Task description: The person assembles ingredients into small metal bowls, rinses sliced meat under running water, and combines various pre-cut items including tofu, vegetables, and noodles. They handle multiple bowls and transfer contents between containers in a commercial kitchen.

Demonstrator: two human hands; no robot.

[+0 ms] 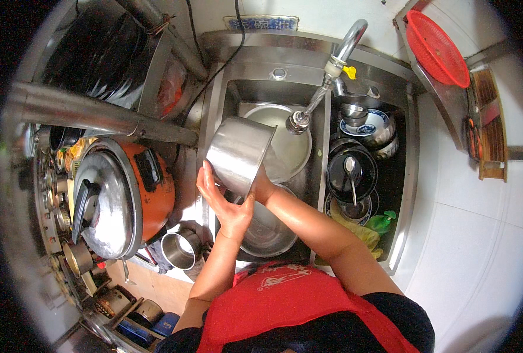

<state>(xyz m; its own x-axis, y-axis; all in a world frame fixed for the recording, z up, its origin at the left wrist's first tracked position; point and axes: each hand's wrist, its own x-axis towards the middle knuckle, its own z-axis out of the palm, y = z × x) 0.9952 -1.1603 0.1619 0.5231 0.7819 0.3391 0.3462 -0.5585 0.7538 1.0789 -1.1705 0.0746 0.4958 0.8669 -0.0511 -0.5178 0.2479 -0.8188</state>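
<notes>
A stainless steel pot (239, 152) is tilted on its side above the left sink basin (237, 90), its mouth facing right. My left hand (230, 209) grips it at the near lower side, thumb by the rim and fingers against the wall. My right hand (263, 187) reaches to the pot's mouth; its fingers are hidden, so what they hold cannot be seen. Beneath, a round metal bowl (294, 145) holds cloudy liquid. Closer to me lies a second metal bowl (270, 236), partly covered by my arms. The faucet's spray head (297, 122) hangs over the first bowl.
In the right basin sit a patterned bowl (378, 119), a black pan (338, 176) with a spoon (352, 174), and a green plastic bag (380, 221). An orange lidded cooker (158, 198) and a metal cup (177, 251) stand left. A red basket (438, 48) rests upper right.
</notes>
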